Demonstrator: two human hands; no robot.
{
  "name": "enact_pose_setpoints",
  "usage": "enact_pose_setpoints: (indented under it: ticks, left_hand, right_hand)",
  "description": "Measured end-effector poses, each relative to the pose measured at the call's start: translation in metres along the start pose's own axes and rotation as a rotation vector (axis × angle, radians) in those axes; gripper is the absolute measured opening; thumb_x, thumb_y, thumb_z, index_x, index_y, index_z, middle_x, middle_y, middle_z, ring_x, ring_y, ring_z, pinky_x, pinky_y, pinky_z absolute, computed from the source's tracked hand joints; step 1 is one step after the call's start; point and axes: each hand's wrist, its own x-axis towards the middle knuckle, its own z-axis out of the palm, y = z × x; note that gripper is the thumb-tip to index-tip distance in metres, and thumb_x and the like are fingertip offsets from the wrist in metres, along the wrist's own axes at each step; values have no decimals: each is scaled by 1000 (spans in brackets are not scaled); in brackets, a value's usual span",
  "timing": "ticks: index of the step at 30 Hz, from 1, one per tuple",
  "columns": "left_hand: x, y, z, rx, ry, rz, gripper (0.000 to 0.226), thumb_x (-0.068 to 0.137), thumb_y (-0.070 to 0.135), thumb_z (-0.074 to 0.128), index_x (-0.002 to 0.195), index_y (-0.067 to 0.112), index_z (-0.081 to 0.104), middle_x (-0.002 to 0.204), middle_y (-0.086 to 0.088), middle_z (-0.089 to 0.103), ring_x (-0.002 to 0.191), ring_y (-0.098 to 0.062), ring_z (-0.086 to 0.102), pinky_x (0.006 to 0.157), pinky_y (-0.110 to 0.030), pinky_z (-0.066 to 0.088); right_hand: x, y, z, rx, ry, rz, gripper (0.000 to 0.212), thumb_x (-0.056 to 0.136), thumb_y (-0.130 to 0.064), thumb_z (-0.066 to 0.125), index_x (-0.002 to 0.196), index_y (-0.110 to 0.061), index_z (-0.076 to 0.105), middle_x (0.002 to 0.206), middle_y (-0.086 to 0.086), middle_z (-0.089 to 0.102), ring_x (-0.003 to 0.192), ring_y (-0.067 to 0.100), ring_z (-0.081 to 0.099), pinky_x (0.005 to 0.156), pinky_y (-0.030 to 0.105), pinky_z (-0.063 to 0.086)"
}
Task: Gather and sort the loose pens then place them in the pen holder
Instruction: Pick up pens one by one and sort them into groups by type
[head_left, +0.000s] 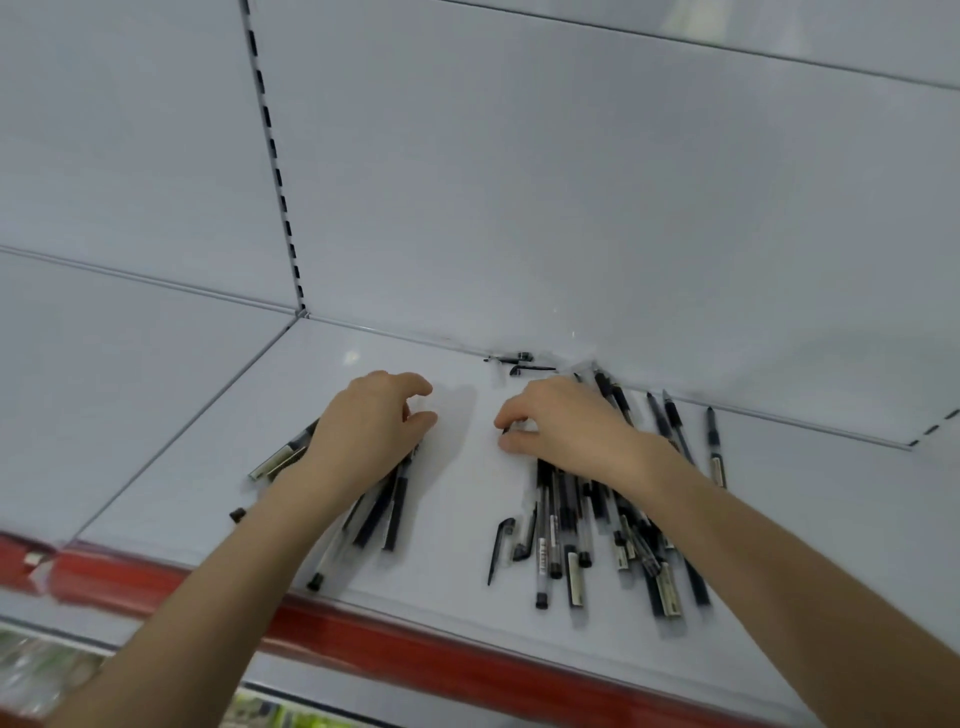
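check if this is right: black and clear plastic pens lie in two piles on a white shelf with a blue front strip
No: in the head view the front strip is red, not blue. The black and clear plastic pens do lie in two piles on the white shelf.

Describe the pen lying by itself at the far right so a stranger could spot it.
Start at the white shelf with the red front edge and find the big pile of pens under the right hand. Just right of that pile lies one pen, alone and touching no other.
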Motion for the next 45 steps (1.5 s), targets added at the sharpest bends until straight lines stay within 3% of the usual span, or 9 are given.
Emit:
enact_pose_setpoints:
  ticks: [4,8,16,19,28,30,34,38,45]
  left_hand:
    - [-6,4,4,19,77,28,31,89,28,55,118,17,58,103,-5,58,80,-13,46,75,-23,35]
    - [-18,17,8,-40,119,116,25,87,27,59,107,15,65,93,-4,60,81,-18,54,77,-27,40]
    - [-36,37,20,-119,38,210,17,86,30,60,94,18,69,80,6,55,77,-13,54,76,-25,44]
    - [-38,37,23,-127,23,210,17,86,32,58,94,21,68,80,9,55,75,-9,53,74,-22,42]
    - [-40,34,25,-156,18,190,15,87,31,58,92,21,68,81,7,59,73,-5,51,72,-19,39]
    - [-42,34,25,-166,12,177,15,87,31,58,92,21,68,84,6,61,75,-7,53,73,-20,41]
    - [-43,38,26,-169,-16,173,16,87,32,57,91,22,68,87,5,65,78,-7,54,72,-18,41]
    - [-43,49,26,-159,-48,183,23,84,40,58,87,20,67,81,7,64,76,-8,56,71,-22,45]
    - [-37,72,33,55,-259,135,37,80,47,62,98,16,57,88,1,61,85,-18,57,73,-30,47]
  right_hand:
    - [7,0,2,-113,3,-31,25,91,-29,49,106,-23,67,106,0,67,102,21,58,76,30,41]
    - [12,3,0,-38,-77,-23,26,89,-35,54,106,-18,66,104,2,66,98,19,56,74,28,37]
    - [15,17,-4,-92,-50,46,29,89,-41,53,97,-16,65,85,-1,57,89,19,57,62,27,36]
    - [14,20,-6,-101,-67,52,26,91,-33,51,101,-14,66,95,3,64,92,20,57,67,28,36]
    - [16,27,-6,-73,-142,52,33,89,-31,55,86,2,59,82,9,57,77,23,53,63,32,37]
    - [16,28,-7,-52,-152,50,25,88,-28,58,100,-7,62,96,4,60,88,20,55,71,29,39]
    - [19,29,-5,2,-24,40,21,87,-27,60,101,-13,68,104,0,66,91,14,58,74,26,40]
    - [10,30,-12,272,168,93,19,90,-25,56,99,-11,66,98,3,66,91,21,61,84,35,48]
    - [-15,39,-23,592,352,228,15,90,-18,55,99,-9,64,87,-3,62,86,14,58,82,25,46]
